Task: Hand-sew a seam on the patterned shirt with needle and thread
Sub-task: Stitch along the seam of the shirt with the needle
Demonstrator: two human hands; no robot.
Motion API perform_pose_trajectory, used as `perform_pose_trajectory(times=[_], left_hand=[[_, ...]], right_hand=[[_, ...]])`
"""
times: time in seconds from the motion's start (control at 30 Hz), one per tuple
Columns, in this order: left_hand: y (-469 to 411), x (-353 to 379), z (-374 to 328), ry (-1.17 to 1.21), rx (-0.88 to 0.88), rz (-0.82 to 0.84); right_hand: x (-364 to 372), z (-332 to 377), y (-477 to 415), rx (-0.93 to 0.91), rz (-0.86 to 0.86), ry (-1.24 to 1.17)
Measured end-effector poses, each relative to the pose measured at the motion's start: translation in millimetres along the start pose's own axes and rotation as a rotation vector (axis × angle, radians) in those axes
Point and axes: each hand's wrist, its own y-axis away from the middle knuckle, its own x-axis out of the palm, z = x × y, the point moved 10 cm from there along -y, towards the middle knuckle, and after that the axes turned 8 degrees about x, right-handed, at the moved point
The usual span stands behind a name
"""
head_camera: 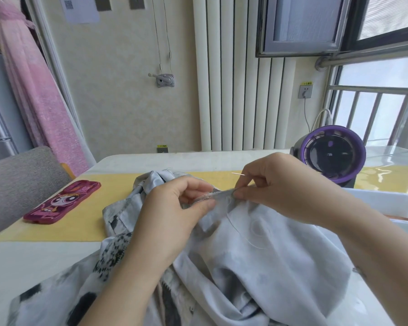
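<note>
Mid-stitch, by the look of it: pinching a folded edge of the shirt point(257, 267) taut in the left hand point(174, 208); gripping the needle point(238, 174) in the curled fingers of the right hand point(276, 184), close beside the left, tip poking out past them. Next, probably: drawing needle and thread point(247, 241) through without slackening the edge. Under the right fingers, unseen: needle's eye, latest stitch. Rest of shirt heaped beneath both hands.

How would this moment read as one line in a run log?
step: hand-sewing | left hand: pinches shirt edge | right hand: pinches needle at same edge | thread: slack on shirt
</note>
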Motion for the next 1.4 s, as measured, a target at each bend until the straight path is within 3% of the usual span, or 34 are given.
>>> perform_pose_trajectory(times=[0.33,0.67,1.0,1.13,1.4], left_hand=[[8.6,22.1,22.4,0.016,-0.159,0.209],[2.7,16.3,5.1,0.113,-0.048,0.029],[2.7,15.8,15.3,0.131,-0.087,-0.002],[3.7,13.4,23.9,0.188,-0.148,-0.030],[4.0,13.3,27.8,0.226,-0.184,-0.048]], right_hand=[[11.0,-3.8,-2.5,0.022,0.029,-0.015],[4.8,-4.7,-2.5,0.022,0.011,-0.065],[10.6,-15.8,-5.9,0.065,0.004,-0.025],[-3.1,-7.2,0.8,0.079,-0.028,-0.141],[31.1,10.8,16.9,0.027,0.118,0.229]])
